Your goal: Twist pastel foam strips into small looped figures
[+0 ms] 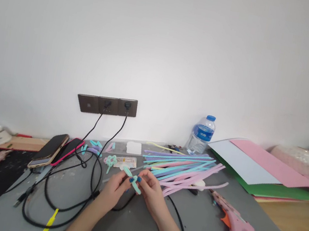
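From afar, I'm watching the left hand (113, 190) and right hand (153, 195) both pinching closed on a mint pipe cleaner (136, 188), front-left of the bottle (203, 133), apparently shaping it, next move probably needing steady pressure.

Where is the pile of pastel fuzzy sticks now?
In the head view, the sticks lie right of centre on the grey table, beyond the right hand and near the blue-capped bottle.

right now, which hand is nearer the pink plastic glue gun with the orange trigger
Right: the right hand is left of the glue gun; the left hand is farther left.
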Available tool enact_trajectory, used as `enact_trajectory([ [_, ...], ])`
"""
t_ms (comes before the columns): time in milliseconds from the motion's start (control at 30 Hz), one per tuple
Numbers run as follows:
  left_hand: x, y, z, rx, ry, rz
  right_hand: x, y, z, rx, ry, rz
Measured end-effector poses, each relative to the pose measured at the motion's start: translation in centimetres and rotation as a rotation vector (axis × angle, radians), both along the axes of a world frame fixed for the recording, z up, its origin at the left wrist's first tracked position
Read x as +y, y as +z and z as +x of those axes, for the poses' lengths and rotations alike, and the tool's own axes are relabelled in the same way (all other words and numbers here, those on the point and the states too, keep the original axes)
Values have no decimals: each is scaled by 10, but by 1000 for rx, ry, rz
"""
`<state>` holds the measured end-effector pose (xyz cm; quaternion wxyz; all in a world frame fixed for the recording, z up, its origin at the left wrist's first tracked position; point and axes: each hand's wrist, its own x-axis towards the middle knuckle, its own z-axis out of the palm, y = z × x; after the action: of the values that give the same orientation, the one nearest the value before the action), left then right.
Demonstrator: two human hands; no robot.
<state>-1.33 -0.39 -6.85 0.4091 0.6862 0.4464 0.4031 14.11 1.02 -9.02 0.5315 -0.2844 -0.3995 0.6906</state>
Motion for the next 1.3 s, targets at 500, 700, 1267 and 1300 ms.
enact_trajectory([
  [500, 2, 7, 4, -89, -175, -217, 1, -4, -1, -28, 59, 61],
  [700, 3, 7, 5, -125, -179, -234, 1, -5, -3, -93, -36, 136],
  [1267, 9, -1, 4, -246, -45, -289, -1, 3, 4, -343, -135, 321],
  [1300, 9, -1, 4, -232, -38, -296, 0, 3, 5, -333, -144, 304],
])
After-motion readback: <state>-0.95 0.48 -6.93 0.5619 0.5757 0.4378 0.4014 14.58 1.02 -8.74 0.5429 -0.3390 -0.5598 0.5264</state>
